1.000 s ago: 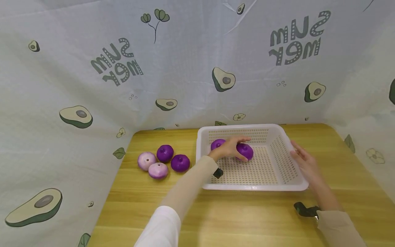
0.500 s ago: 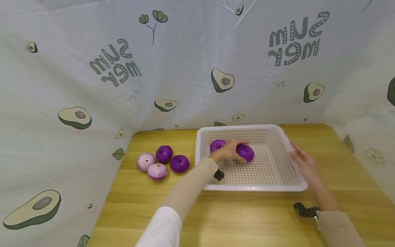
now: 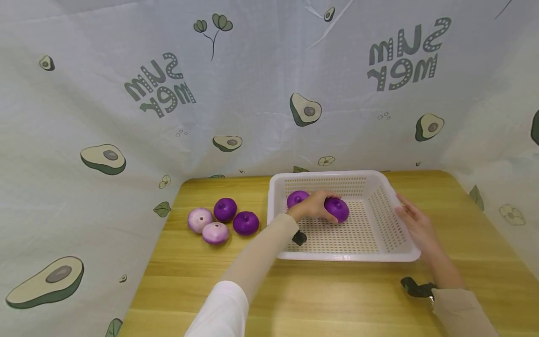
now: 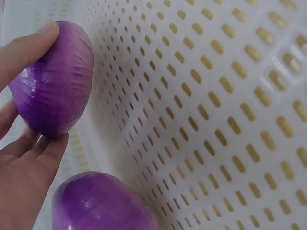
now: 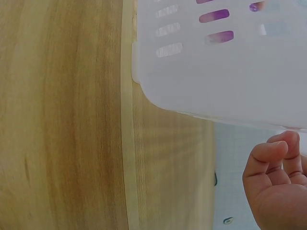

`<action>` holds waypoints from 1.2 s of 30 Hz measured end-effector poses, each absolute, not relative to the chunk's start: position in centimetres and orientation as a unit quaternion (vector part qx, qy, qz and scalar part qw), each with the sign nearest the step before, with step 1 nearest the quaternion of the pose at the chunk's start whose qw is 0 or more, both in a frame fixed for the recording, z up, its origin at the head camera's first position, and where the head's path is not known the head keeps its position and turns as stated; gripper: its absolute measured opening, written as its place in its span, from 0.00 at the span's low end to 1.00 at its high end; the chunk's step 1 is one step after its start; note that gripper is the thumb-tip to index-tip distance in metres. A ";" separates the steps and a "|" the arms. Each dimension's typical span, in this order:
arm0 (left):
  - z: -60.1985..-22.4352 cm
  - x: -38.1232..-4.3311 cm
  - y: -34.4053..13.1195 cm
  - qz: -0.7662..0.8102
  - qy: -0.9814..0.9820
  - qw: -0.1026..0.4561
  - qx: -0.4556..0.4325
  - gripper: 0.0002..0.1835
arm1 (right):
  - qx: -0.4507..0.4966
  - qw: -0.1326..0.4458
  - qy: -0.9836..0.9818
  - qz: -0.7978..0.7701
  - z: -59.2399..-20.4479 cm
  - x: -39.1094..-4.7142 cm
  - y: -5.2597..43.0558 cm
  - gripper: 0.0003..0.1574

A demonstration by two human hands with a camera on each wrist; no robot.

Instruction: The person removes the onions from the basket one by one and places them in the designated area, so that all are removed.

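My left hand (image 3: 315, 205) reaches into the white plastic basket (image 3: 346, 256) and holds a purple onion (image 3: 338, 210) between thumb and fingers. The left wrist view shows the thumb on one side of that onion (image 4: 60, 81) and fingertips on the other. Another purple onion (image 3: 297, 198) lies by the basket's left end, partly hidden behind the hand. At the basket's right rim, my right hand (image 3: 417, 223) holds the edge from outside. Curled fingers (image 5: 273, 152) meet that rim in the right wrist view; their grip beyond it is hidden.
Left of the basket, two dark purple onions (image 3: 246, 223) and two paler ones (image 3: 215, 233) sit close together on the wooden table (image 3: 328, 299). A printed curtain (image 3: 252, 84) hangs behind the table and along its sides.
My left thumb and fingers have come in closer around the onion. That onion has shifted slightly right and toward me. The right hand stays at the basket's rim.
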State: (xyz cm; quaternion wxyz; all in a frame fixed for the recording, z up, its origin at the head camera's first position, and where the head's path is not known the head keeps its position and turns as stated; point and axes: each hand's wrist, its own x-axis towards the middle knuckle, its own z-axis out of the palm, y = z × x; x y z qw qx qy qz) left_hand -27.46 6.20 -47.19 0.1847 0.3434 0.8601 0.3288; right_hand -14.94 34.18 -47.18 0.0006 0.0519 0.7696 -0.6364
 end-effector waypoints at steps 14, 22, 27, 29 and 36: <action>-43.9 -27.6 5.3 0.391 0.830 0.176 0.356 0.43 | 0.046 0.005 0.739 -0.672 -47.3 -14.9 34.2 0.38; -40.9 -27.5 3.5 0.438 0.809 0.159 0.357 0.42 | 0.043 -0.003 0.738 -0.673 -47.3 -15.0 34.1 0.38; -39.2 -27.6 1.7 0.449 0.803 0.140 0.365 0.42 | 0.047 -0.002 0.750 -0.659 -47.3 -15.1 34.1 0.39; -38.6 -27.5 0.8 0.454 0.801 0.132 0.367 0.41 | 0.045 -0.003 0.755 -0.654 -47.3 -15.1 34.1 0.39; -36.9 -27.0 -2.4 0.465 0.798 0.111 0.366 0.41 | 0.040 -0.007 0.756 -0.653 -47.3 -15.3 34.2 0.38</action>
